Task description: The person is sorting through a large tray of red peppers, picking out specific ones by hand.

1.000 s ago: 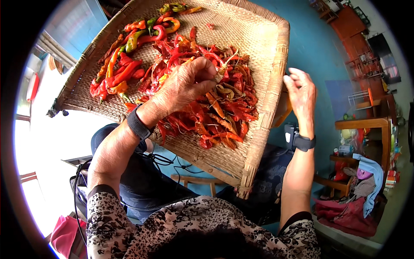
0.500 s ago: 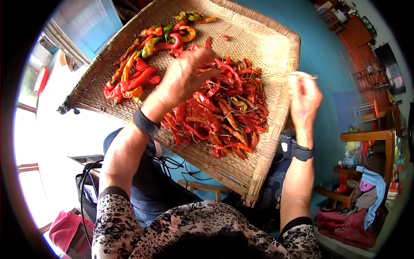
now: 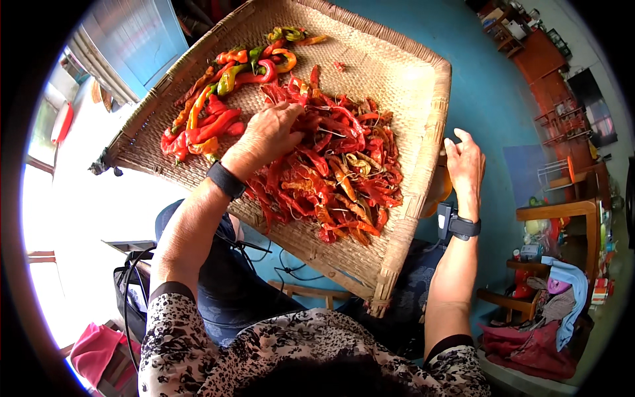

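Observation:
A shallow woven bamboo tray (image 3: 397, 59) rests across my lap. Wrinkled dried red chili peppers (image 3: 331, 172) are heaped over its middle and near side. Fresher, glossy chili peppers (image 3: 215, 126) in red, orange and green lie along its left side. My left hand (image 3: 268, 131) is at the heap's upper left edge, fingertips touching the dried chilies and thumb held apart from them. Just past the tray's right rim, my right hand (image 3: 465, 162) is raised with fingers loosely bent and apart; no object shows in it. Both wrists wear dark bands.
A rounded orange-yellow thing (image 3: 439, 188), partly hidden, sits below the tray's right rim. Black cables (image 3: 288, 268) trail by my legs. To the right stands a wooden chair (image 3: 562, 210) with cloths (image 3: 569, 298) close by. A black bag (image 3: 132, 291) is at left on the blue floor.
My left hand has come down and left from above the heap onto its edge. My right hand has lowered and opened; the thin pale piece in its fingers is no longer seen.

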`<control>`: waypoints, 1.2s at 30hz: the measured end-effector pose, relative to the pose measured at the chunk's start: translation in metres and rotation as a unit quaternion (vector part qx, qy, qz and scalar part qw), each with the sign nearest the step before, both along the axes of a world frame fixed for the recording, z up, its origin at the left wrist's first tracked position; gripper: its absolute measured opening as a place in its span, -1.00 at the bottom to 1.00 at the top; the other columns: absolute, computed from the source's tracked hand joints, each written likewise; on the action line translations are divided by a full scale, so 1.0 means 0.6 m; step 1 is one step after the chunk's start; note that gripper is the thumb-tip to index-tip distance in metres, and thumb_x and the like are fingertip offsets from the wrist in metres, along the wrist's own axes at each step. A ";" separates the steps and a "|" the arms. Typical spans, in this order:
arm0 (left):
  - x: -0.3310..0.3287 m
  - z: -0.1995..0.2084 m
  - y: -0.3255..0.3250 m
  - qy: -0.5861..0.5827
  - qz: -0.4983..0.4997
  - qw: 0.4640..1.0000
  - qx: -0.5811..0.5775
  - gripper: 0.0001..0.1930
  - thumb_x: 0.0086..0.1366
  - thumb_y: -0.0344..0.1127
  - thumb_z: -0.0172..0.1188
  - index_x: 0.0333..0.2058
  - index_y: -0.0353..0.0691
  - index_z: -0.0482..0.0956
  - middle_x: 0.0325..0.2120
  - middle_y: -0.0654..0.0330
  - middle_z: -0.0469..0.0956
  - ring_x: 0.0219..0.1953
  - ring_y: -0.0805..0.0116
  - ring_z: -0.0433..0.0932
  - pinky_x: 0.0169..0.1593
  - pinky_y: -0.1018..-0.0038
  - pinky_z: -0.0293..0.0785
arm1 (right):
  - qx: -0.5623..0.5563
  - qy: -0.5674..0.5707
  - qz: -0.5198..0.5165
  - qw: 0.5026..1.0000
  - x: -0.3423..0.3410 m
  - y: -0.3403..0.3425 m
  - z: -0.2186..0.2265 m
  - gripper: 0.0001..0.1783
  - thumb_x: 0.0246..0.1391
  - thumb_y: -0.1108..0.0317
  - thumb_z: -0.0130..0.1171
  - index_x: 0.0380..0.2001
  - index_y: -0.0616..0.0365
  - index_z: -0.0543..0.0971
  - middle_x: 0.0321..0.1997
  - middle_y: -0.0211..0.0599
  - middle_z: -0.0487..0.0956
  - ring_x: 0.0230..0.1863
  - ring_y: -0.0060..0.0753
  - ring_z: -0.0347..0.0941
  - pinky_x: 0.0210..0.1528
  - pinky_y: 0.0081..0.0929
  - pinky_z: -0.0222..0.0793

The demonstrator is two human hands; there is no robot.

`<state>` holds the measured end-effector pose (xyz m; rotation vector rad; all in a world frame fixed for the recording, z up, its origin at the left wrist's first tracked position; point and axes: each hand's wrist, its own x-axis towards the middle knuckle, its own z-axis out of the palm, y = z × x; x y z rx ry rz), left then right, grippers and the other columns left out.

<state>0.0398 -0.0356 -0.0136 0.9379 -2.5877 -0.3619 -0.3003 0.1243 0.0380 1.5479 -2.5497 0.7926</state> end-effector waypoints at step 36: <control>-0.066 0.020 0.151 0.080 -0.355 0.917 -0.164 -0.62 0.13 -0.32 0.06 -0.06 -0.27 0.51 0.14 0.01 0.36 0.22 0.12 0.33 0.25 0.22 0.31 | 0.025 -0.400 0.343 0.850 0.169 -0.051 0.006 -0.67 0.03 0.55 0.22 -0.09 0.22 0.48 -0.43 -0.49 0.54 -0.48 -0.76 0.36 -0.37 -0.73 0.34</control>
